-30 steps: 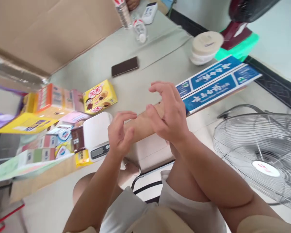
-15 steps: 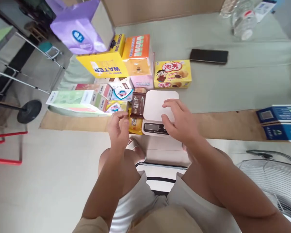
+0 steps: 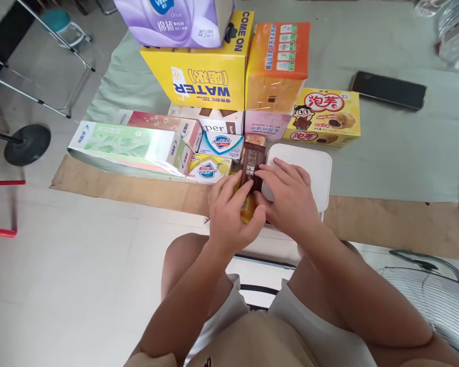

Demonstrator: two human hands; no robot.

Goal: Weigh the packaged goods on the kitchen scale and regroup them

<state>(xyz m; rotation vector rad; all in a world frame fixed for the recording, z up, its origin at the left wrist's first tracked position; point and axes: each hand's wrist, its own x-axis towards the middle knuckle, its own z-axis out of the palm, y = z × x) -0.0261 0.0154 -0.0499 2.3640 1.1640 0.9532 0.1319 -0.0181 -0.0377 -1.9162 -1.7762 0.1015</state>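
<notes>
A brown snack packet (image 3: 251, 162) lies against the left edge of the white kitchen scale (image 3: 318, 178), partly on top of a yellow packet (image 3: 248, 208). My left hand (image 3: 235, 211) reaches over the yellow packet with its fingers apart, the fingertips at the brown packet's lower left. From the other side, my right hand (image 3: 290, 199) touches the brown packet's right edge with index finger and thumb. Its other fingers stretch over the scale plate. Neither hand is closed around anything. The scale's display is hidden behind my right hand.
To the left stand soap boxes (image 3: 208, 169) and long green cartons (image 3: 124, 145). Behind them are a yellow WATER box (image 3: 199, 76), a purple tissue pack (image 3: 179, 23), an orange-topped pack (image 3: 279, 66) and a cream puff box (image 3: 325, 114). A black phone (image 3: 390, 90) lies back right.
Both hands have come together at the brown packet: my right hand has shifted left off the scale's middle, my left hand right and over the yellow packet. The view has moved closer.
</notes>
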